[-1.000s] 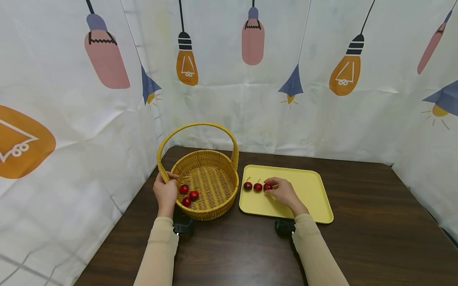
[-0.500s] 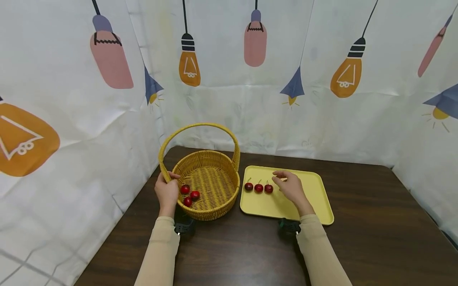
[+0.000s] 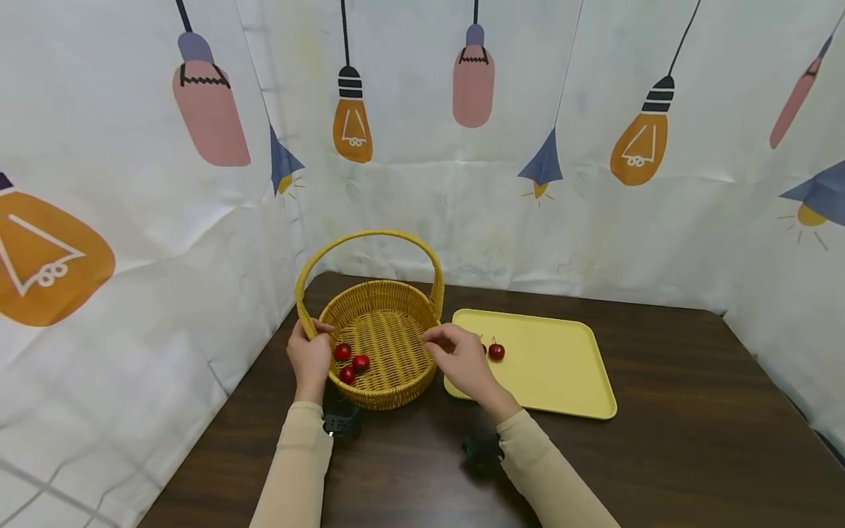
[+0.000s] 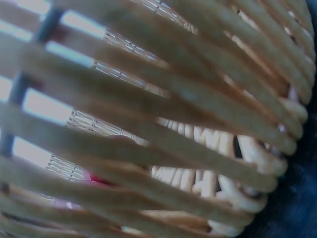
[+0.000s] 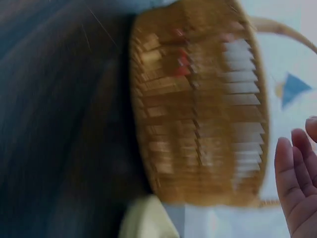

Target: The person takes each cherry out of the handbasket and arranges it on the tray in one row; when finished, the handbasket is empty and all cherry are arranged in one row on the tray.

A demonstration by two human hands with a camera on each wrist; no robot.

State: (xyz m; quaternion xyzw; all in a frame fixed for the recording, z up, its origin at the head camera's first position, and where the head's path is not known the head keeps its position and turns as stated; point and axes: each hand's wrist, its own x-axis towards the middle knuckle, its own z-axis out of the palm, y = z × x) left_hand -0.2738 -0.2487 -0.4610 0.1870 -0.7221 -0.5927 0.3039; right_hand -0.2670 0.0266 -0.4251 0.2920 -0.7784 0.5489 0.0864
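A yellow wicker basket (image 3: 396, 290) with a tall handle stands at the table's back left, with three red cherries (image 3: 350, 362) lying in its left side. My left hand (image 3: 307, 357) grips the basket's left rim; the left wrist view is filled by the blurred weave of the basket (image 4: 173, 99). My right hand (image 3: 457, 357) hovers over the basket's right rim with relaxed fingers and holds nothing. Its fingers (image 5: 296, 188) show beside the basket (image 5: 198, 114) in the blurred right wrist view. On the yellow tray (image 3: 554, 370) one cherry (image 3: 496, 351) shows; others are hidden behind my right hand.
The dark wooden table (image 3: 693, 447) is enclosed by white curtains printed with light bulbs at the back and both sides. The tray lies just right of the basket, and its right part is bare. A corner of the tray (image 5: 148, 220) shows in the right wrist view.
My right hand let go of a cherry on the tray, lifted, and swung left to the basket's right rim. The left hand stayed on the basket rim.
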